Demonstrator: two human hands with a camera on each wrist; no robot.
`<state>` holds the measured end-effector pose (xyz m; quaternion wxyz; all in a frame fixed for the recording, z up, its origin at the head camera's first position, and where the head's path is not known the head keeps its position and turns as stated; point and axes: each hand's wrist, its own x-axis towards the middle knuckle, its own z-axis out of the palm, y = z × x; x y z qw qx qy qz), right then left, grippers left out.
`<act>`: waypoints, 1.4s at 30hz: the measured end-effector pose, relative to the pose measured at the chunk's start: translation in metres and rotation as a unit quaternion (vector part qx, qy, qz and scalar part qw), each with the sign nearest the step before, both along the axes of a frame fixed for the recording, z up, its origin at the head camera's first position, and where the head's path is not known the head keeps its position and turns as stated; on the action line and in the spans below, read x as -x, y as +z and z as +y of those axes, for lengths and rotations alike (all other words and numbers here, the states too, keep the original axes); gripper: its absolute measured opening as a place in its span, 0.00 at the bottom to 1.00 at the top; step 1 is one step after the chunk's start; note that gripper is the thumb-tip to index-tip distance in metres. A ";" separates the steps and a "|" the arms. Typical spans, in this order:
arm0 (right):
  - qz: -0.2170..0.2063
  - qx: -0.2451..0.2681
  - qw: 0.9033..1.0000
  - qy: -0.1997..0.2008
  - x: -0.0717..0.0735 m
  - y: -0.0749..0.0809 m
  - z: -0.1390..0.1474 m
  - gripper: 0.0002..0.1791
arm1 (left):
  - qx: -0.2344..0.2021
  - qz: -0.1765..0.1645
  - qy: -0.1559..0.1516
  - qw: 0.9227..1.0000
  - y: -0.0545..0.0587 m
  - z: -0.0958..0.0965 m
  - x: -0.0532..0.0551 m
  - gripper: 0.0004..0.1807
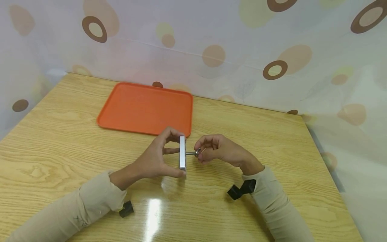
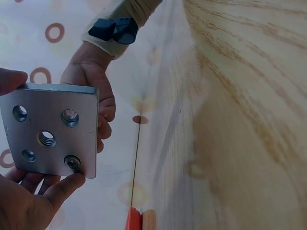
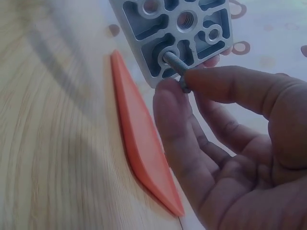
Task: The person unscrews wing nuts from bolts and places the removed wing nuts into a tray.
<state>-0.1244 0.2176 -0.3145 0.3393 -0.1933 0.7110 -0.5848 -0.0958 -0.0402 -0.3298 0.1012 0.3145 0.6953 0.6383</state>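
Observation:
My left hand (image 1: 152,158) grips a square silver metal plate (image 2: 53,98) by its edges and holds it upright above the table. In the left wrist view its smooth face has several holes, with a socket bolt head (image 2: 72,162) seated in one corner hole. The plate's ribbed side faces my right hand (image 1: 225,150), and the threaded shank of the bolt (image 3: 174,61) sticks out there. Right thumb and forefinger pinch a small nut (image 3: 184,86) at the shank's tip. The fingers partly hide the nut.
An orange tray (image 1: 145,107) lies on the wood-grain table (image 1: 60,141) behind the hands, near the back edge. A patterned sheet (image 1: 187,40) hangs behind the table and along its sides. Black pieces (image 1: 242,190) are strapped at the wrists.

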 end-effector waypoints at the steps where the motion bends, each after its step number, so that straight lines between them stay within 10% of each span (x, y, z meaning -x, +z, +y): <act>1: 0.005 -0.003 1.000 -0.001 0.000 0.000 0.000 0.13 | 0.000 0.000 0.000 1.000 0.000 0.000 0.000 0.43; 14: -0.028 -0.084 0.993 -0.075 0.000 0.004 -0.006 0.25 | -0.003 0.004 -0.002 1.000 -0.001 0.000 0.001 0.42; 32: -0.009 -0.046 0.998 -0.029 -0.002 0.003 -0.004 0.16 | -0.003 0.002 0.005 1.000 0.000 0.000 0.000 0.43; 42: 0.014 -0.089 0.993 -0.073 -0.002 0.003 -0.006 0.17 | -0.007 0.002 0.001 1.000 -0.001 0.001 0.001 0.42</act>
